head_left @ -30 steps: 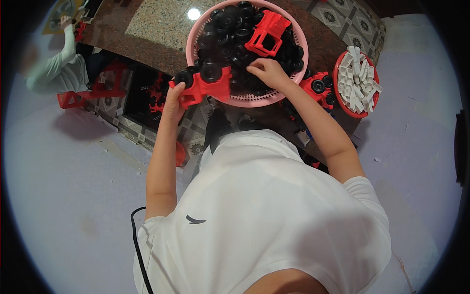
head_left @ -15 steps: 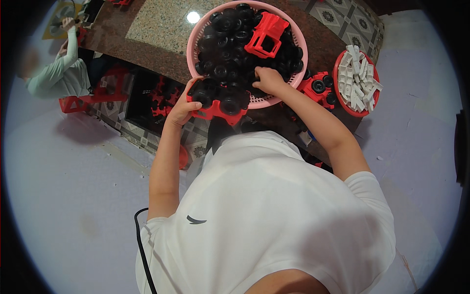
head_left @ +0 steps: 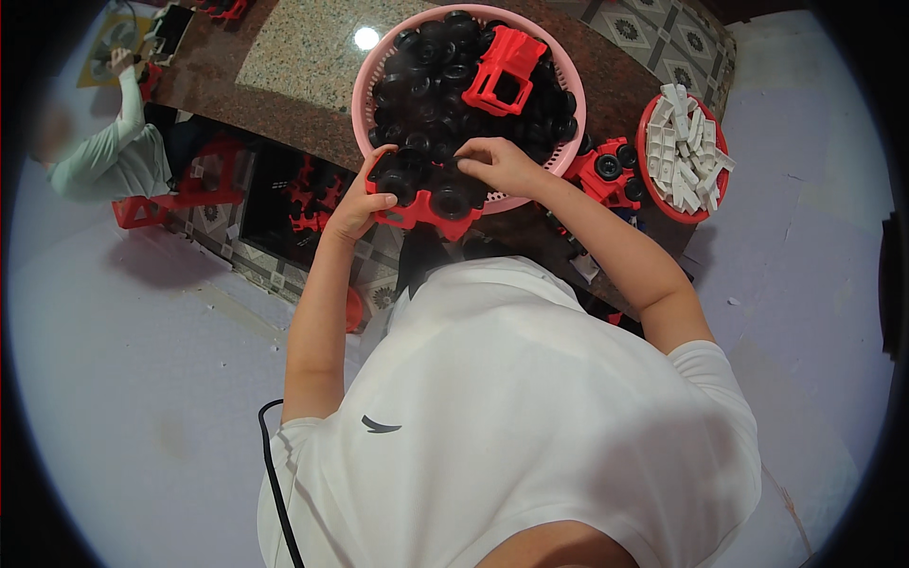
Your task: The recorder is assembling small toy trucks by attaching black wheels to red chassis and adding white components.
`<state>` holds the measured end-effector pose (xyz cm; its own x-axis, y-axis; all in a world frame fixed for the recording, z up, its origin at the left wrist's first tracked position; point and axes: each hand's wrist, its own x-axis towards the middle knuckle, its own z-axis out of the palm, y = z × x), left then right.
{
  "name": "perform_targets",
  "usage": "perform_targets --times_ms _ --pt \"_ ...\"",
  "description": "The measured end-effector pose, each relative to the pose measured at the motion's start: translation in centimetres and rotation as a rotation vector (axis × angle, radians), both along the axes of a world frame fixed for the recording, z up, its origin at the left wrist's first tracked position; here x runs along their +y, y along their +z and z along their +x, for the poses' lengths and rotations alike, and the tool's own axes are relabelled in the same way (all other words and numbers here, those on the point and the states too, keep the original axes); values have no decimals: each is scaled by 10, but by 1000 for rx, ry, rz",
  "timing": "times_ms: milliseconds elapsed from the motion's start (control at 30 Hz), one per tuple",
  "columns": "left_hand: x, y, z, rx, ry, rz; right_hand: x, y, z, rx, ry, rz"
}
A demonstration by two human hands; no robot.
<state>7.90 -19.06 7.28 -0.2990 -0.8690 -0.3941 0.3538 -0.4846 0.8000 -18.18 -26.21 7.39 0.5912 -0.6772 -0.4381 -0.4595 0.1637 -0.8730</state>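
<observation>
My left hand (head_left: pixel 356 206) is closed around the left end of a red toy car (head_left: pixel 440 225), its wheeled underside turned up. Black wheels show along the car's near side. At the car's far right corner, my right hand (head_left: pixel 502 168) pinches a black toy wheel (head_left: pixel 456 162) against it; the fingertips partly hide this wheel. Just beyond both hands stands a pink basket (head_left: pixel 579 104) heaped with loose black wheels (head_left: pixel 426 90). A red car body (head_left: pixel 511 66) lies on top of the heap.
Right of the basket are a red toy car with black wheels (head_left: pixel 609 170) and a red bowl (head_left: pixel 647 180) of white plastic parts (head_left: pixel 686 147). The stone table (head_left: pixel 294 104) carries the basket. A seated person (head_left: pixel 109 156) works at far left, near a dark tray (head_left: pixel 270 208) of red parts.
My right hand has come out of the wheel heap, moving left and nearer to the toy car's far right corner. My left hand keeps its hold on the car.
</observation>
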Motion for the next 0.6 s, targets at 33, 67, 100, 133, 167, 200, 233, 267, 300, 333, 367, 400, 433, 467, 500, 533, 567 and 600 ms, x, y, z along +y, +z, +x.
perform_targets --times_ms 33,67,100,133,167,200,233,267,300,333,367,400,433,467,500,533,567,600 --pt "-2 -1 -1 0 -9 -1 2 -2 -2 -145 -32 123" --pt "-5 -2 -1 -26 1 -4 4 -2 -4 -291 -65 243" --pt "-8 -4 -1 -52 12 -5 7 3 -4 -291 -75 242" --pt "-11 -4 -1 -48 2 -5 11 14 -5 -111 43 28" --pt "-16 -2 1 -177 -47 -69 14 21 -4 72 158 -183" --pt "-24 1 -4 -301 -104 -138 17 14 -2 41 92 -345" --pt "-33 15 -10 -514 -188 -241 18 12 -2 54 75 -346" --pt "-39 28 -18 -853 -280 -504 19 10 -2 113 48 -565" --pt "-42 39 -25 -1198 -357 -770 21 9 0 166 31 -784" --pt "-45 51 -41 -1291 -442 -851 25 6 3 108 -12 -868" --pt "-45 57 -60 -1383 -529 -931 29 5 1 111 -17 -865" --pt "-43 46 -69 -1394 -560 -996 31 5 2 85 -31 -897" --pt "-41 32 -75 -1405 -574 -966 33 3 4 55 -46 -929" --pt "-41 18 -79 -1357 -526 -1033 32 -5 -2 70 -27 -892" --pt "-44 8 -82 -1310 -476 -1098 33 -10 -6 60 -33 -895" --pt "-46 7 -88 -1315 -486 -1100 37 -14 -10 112 -78 -914" --pt "-48 6 -93 -1327 -505 -1101 40 -19 -11 164 -124 -931" --pt "-51 5 -98 -1333 -525 -1105 37 -25 -12 208 -130 -892"
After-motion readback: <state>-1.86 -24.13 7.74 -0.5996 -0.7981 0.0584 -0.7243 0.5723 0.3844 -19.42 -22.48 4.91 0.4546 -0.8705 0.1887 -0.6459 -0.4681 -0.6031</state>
